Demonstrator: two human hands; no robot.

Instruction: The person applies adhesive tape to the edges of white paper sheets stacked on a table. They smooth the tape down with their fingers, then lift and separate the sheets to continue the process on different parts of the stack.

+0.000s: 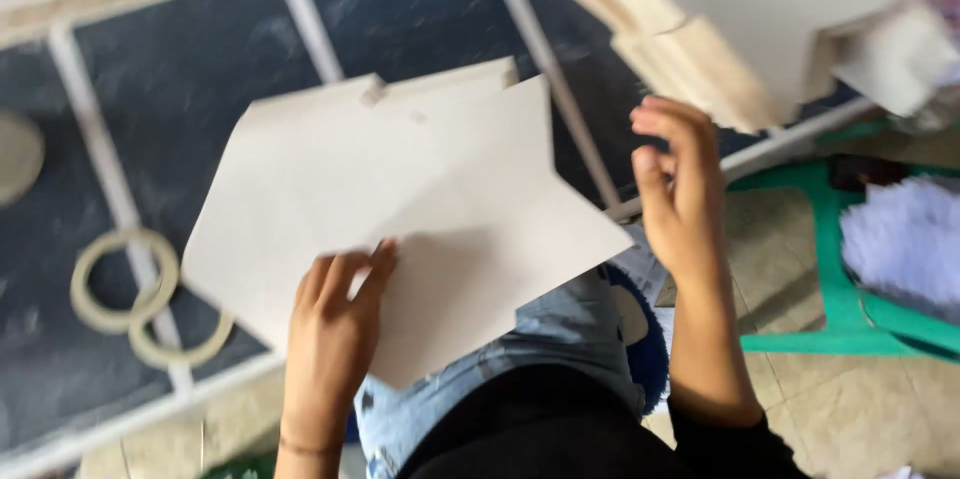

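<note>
Fingers [350, 274] of left hand [335, 334] pressed flat on two cardboard sheets [400, 189]; right hand [685, 194] loosely curled, empty.

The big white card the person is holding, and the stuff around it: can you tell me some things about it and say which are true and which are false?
1. The left hand holds the flat white card. True.
2. The right hand grips the card too. False: it is raised beside the card, fingers curled, holding nothing.
3. Two tape rings lie on the dark surface at the left. True.
4. The stack of cards at upper right is black. False: it is pale cream.
5. A green frame sits at the right. True.
</note>
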